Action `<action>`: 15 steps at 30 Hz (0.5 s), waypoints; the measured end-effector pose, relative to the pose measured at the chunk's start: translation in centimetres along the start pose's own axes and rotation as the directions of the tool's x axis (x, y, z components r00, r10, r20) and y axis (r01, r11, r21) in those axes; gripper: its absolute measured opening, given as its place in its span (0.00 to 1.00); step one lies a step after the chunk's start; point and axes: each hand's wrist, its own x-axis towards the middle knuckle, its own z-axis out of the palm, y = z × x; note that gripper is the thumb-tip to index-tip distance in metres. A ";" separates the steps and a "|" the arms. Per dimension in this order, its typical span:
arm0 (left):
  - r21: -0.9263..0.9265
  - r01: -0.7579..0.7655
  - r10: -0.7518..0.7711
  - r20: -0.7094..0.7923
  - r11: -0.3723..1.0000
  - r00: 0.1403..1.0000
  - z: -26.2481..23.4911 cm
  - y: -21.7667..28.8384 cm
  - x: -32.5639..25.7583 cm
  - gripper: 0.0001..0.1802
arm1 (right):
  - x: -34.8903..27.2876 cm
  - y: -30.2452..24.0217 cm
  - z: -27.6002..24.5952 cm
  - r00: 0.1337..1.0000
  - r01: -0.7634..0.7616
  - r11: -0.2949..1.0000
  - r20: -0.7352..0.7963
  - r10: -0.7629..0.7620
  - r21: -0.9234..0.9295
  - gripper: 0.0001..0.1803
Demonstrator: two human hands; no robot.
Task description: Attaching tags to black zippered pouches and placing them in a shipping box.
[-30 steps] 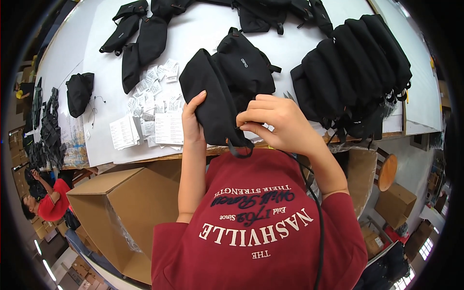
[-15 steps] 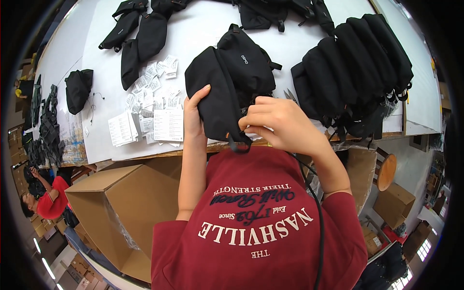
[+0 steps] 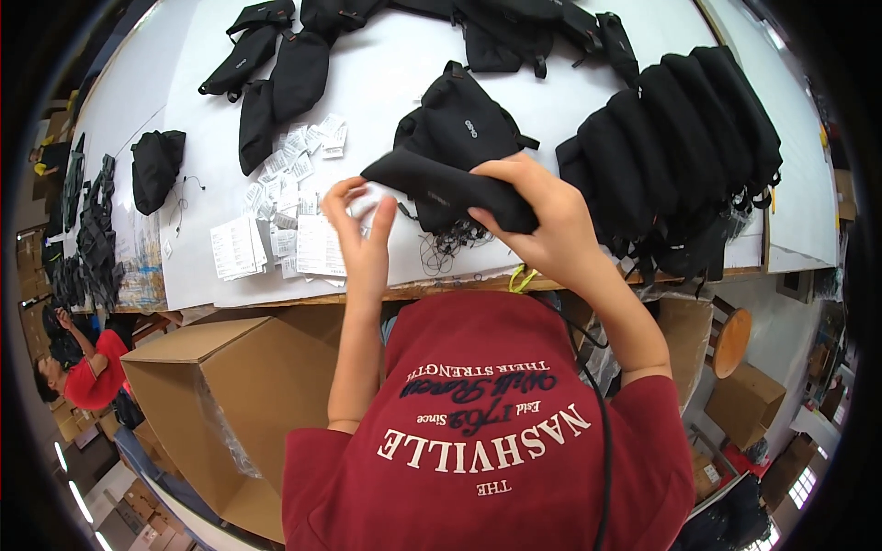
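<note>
My right hand grips one end of a small black fabric bag, thumb below and fingers above, holding it tilted over the table's near part. Beside the bag's left tip is my left hand, its thumb and fingers apart and nothing between them. Behind the held bag lies another black bag with a small light mark on it. Thin black cords are tangled on the white table under the held bag. A yellow-green loop shows at the table edge below my right hand.
Stuffed black bags stand in a row at right. More black bags lie at the far side. White paper labels and printed sheets lie left of centre. A large open carton stands below; a person in red is at far left.
The held bag has turned from upright to nearly level. My left hand has let go of it and opened, while my right hand has moved from its lower edge to grip its right end.
</note>
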 end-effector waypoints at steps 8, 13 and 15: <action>-0.175 -0.182 0.235 0.361 0.968 0.903 -3.4 3.3 0.4 0.23 | -0.5 0.9 -1.8 0.994 -0.105 0.853 0.040 0.099 0.512 0.15; -0.073 -0.342 0.346 0.336 0.937 0.876 -3.1 3.3 0.5 0.13 | -0.7 0.6 -4.0 0.946 -0.238 0.916 0.293 0.142 0.323 0.12; -0.092 -0.323 0.335 0.312 0.942 0.889 -2.3 2.8 0.3 0.10 | -1.7 0.9 -4.3 0.936 -0.279 0.910 0.298 0.187 0.307 0.13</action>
